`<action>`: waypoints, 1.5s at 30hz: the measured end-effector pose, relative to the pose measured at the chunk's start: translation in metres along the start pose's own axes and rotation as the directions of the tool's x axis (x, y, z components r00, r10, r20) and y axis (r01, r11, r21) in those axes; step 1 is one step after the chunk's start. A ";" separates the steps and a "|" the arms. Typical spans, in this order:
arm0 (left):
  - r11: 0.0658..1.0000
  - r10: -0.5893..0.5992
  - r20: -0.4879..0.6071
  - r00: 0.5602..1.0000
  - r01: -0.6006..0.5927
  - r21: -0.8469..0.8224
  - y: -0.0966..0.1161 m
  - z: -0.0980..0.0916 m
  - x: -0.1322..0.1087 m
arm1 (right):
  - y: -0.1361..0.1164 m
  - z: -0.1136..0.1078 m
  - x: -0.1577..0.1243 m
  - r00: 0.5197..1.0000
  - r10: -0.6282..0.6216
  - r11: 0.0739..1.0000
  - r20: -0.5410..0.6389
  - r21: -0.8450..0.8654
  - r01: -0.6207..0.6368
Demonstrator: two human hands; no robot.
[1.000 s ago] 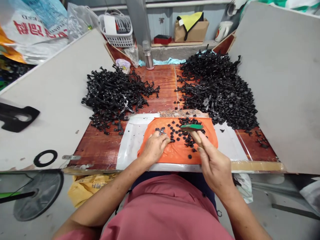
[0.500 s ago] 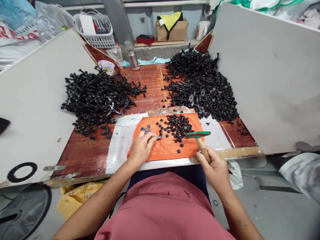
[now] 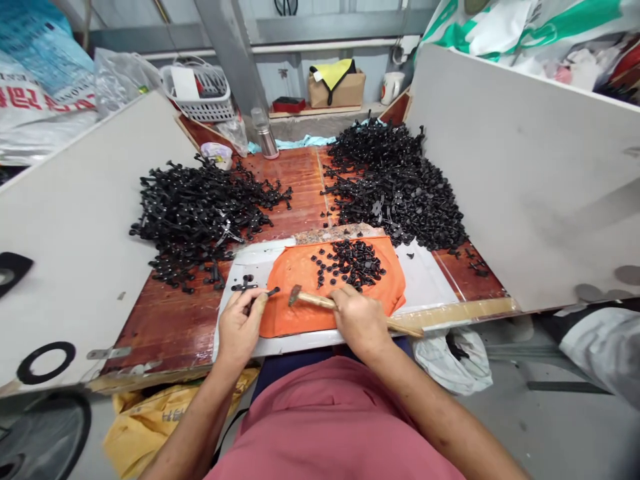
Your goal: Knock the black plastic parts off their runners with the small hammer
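My left hand [image 3: 240,325] is closed on a small black cross-shaped plastic part [image 3: 245,287], at the left edge of the orange cloth [image 3: 285,293]. One arm of the part sticks out to the right past my fingertips. My right hand [image 3: 363,319] grips a hammer [image 3: 313,300] by its wooden handle, low over the cloth. The hammer's head points left, toward the black part, and the handle's end reaches past my hand on the right. Small black round-headed pegs [image 3: 357,261] lie heaped on the cloth behind my right hand, with several scattered singly to the left.
A big pile of black arm-like parts [image 3: 195,213] covers the table's left side. Another pile of black pieces [image 3: 400,187] fills the right. Grey boards [image 3: 520,167] wall both sides. A steel flask [image 3: 267,137] and a white basket [image 3: 205,107] stand at the back.
My left hand has moved left with the black part, to the cloth's edge. My right hand has swung left and inward, and the hammer now lies level with its head pointing left.
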State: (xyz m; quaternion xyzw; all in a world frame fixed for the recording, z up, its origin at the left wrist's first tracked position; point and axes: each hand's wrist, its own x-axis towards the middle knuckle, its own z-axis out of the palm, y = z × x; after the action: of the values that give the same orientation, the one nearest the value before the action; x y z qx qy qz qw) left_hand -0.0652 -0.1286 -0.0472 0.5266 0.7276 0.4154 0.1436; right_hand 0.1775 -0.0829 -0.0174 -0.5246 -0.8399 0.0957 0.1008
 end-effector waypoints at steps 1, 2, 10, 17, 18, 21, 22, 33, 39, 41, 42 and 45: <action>1.000 -0.011 -0.023 1.000 0.011 -0.011 -0.003 -0.002 0.000 | -0.006 0.001 0.005 1.000 -0.010 1.000 -0.008 0.008 0.010; 1.000 -0.021 -0.043 0.999 0.020 -0.021 -0.006 -0.004 0.001 | -0.009 0.001 0.009 1.000 -0.020 1.000 -0.019 0.021 0.021; 0.997 -0.020 -0.011 1.000 0.019 -0.069 -0.006 -0.005 0.003 | 0.049 -0.014 -0.020 0.962 0.166 0.962 -0.215 0.249 -0.110; 0.995 0.101 0.097 0.990 -0.101 -0.006 0.025 0.019 0.023 | 0.067 -0.002 -0.021 0.957 0.211 0.937 -0.201 0.321 -0.139; 0.994 0.112 0.116 0.987 -0.113 0.000 0.028 0.021 0.025 | 0.063 0.001 -0.018 0.958 0.204 0.941 -0.199 0.308 -0.137; 0.990 0.129 0.180 0.975 -0.136 0.024 0.034 0.025 0.028 | 0.053 0.006 -0.013 0.958 0.206 0.954 -0.201 0.258 -0.151; 0.989 0.134 0.197 0.971 -0.142 0.028 0.034 0.026 0.027 | 0.052 0.006 -0.012 0.957 0.208 0.958 -0.200 0.241 -0.158; 0.966 0.145 0.381 0.913 -0.214 0.144 0.041 0.042 0.034 | 0.060 -0.006 -0.017 0.990 0.134 0.970 -0.044 0.212 -0.122; 0.944 0.202 0.407 0.891 -0.288 0.160 0.049 0.047 0.031 | 0.069 0.002 -0.017 0.992 0.122 0.915 -0.014 0.388 -0.108; 0.946 0.217 0.393 0.894 -0.292 0.141 0.049 0.051 0.031 | 0.071 0.004 -0.018 0.994 0.111 0.884 -0.007 0.457 -0.096; 0.947 0.224 0.389 0.893 -0.295 0.130 0.049 0.053 0.031 | 0.071 0.004 -0.019 0.994 0.107 0.870 -0.008 0.485 -0.090; 0.944 0.245 0.400 0.883 -0.312 0.109 0.050 0.056 0.032 | 0.071 0.006 -0.022 0.993 0.115 0.840 -0.018 0.535 -0.087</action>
State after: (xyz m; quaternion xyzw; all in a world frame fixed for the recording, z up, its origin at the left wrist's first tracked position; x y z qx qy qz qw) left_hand -0.0093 -0.0698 -0.0369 0.7067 0.6350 0.2581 0.1753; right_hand 0.2461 -0.0721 -0.0430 -0.5217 -0.7487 0.3173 0.2580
